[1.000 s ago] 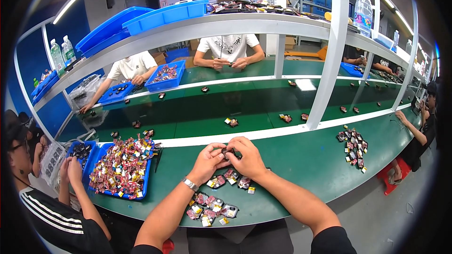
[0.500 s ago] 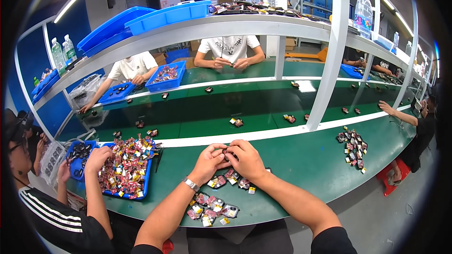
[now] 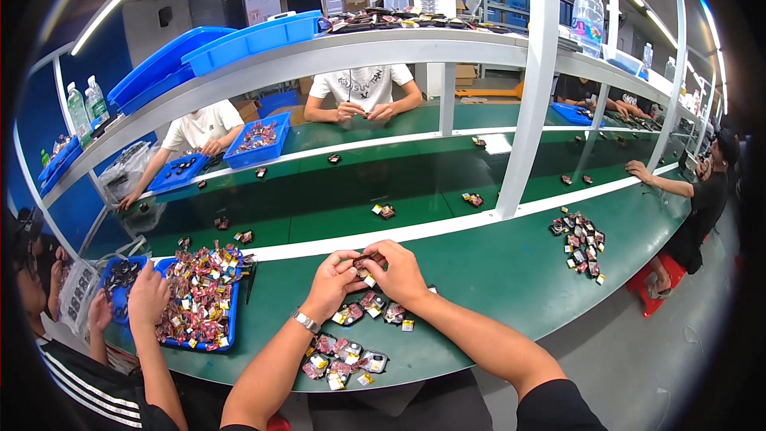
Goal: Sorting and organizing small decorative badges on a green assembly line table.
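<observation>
My left hand [image 3: 328, 286], with a metal watch band at the wrist, and my right hand [image 3: 397, 274] meet above the green bench. Between them they pinch a small black part [image 3: 365, 270] with a pink piece and a yellow-and-white tag; the fingers partly cover it. Just below my hands lie a few similar small parts [image 3: 372, 303]. Closer to my body is a loose cluster of small parts [image 3: 341, 357], black-edged with pink, white and yellow bits.
A heaped blue tray [image 3: 233, 321] stands left, beside a neighbour's raised hand [image 3: 148, 294]. More parts [image 3: 580, 243] lie right. Behind a white rail [image 3: 399, 235], a dark green belt [image 3: 319, 206] carries scattered parts. A metal upright [image 3: 530, 112] rises ahead; co-workers sit opposite.
The whole view has swung slightly to the right. A tag on the held part now shows between my fingers. The neighbour's hand at left has lifted away from the heaped tray.
</observation>
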